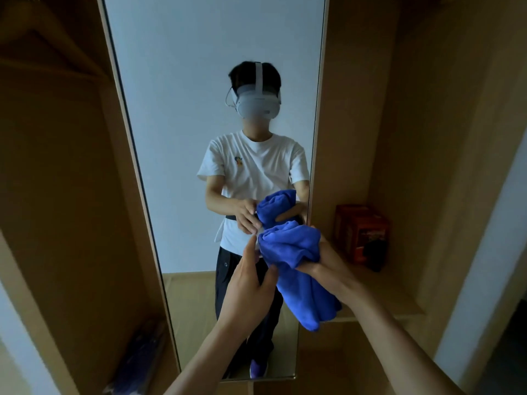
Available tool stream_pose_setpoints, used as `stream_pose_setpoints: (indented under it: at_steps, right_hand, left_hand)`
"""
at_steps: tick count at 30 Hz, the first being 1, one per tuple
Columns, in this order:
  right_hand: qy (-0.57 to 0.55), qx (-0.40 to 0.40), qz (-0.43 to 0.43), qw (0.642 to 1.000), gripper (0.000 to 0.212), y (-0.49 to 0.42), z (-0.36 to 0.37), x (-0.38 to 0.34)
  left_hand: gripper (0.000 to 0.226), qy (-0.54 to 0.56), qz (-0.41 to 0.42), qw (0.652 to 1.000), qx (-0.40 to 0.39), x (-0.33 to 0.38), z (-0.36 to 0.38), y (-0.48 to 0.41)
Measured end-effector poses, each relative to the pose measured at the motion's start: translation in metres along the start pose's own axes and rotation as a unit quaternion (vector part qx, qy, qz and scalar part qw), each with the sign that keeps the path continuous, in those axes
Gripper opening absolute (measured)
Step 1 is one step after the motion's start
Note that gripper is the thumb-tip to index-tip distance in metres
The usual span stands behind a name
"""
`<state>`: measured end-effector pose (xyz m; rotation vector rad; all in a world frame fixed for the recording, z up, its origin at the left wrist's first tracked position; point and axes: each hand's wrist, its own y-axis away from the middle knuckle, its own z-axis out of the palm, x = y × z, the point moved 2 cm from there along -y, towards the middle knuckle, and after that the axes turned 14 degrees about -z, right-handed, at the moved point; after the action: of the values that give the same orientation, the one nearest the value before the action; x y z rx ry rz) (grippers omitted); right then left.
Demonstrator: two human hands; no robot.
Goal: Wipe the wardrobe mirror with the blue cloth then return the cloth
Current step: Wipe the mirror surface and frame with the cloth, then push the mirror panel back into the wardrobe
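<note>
While held up just before mirror point(199, 81), near its right frame edge: blue cloth point(293, 246) bunched in right hand point(328, 259), grip curled tight round it, tail hanging down. Left hand point(251, 283) alongside, fingers nearly straight, thumb touching cloth. Wide glass above, leftward. Orange box point(361, 233) on shelf point(385, 292), apart, right.
</note>
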<state>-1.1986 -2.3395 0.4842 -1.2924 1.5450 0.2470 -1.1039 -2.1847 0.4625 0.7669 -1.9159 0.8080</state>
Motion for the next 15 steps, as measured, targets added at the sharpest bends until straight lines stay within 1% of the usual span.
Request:
stream_pose_setpoints:
  at_steps: [2,4,5,8,9,12,14,15]
  right_hand:
    - [-0.004,0.011,-0.003,1.0,0.065,-0.001,0.0,0.001]
    - [-0.008,0.025,0.002,1.0,0.063,0.001,-0.001,0.003]
    - [-0.009,0.029,0.008,1.0,0.061,0.002,-0.002,0.004]
    - [-0.011,0.019,0.018,1.0,0.056,0.006,-0.003,0.008]
    - [-0.012,0.015,0.02,1.0,0.058,0.008,-0.002,0.009]
    - [-0.032,0.019,0.008,0.999,0.072,0.017,0.003,0.004]
    - [-0.056,0.022,0.001,0.998,0.084,0.025,0.007,-0.001]
    - [-0.068,0.024,-0.003,0.997,0.087,0.029,0.009,-0.004]
  left_hand:
    - [0.06,0.004,-0.01,1.0,-0.007,-0.005,0.002,0.001]
    - [0.057,0.006,-0.023,1.0,-0.01,-0.01,0.005,0.002]
    - [0.058,0.004,-0.024,1.0,-0.008,-0.01,0.005,0.003]
    - [0.074,-0.021,-0.019,1.0,0.004,-0.008,0.003,0.008]
    - [0.075,-0.028,-0.017,0.999,0.006,-0.008,0.002,0.011]
    - [0.061,-0.032,-0.031,0.999,0.011,-0.015,0.001,0.018]
    - [0.06,-0.036,-0.028,0.999,0.015,-0.019,-0.001,0.023]
    - [0.059,-0.036,-0.021,0.999,0.017,-0.019,-0.002,0.026]
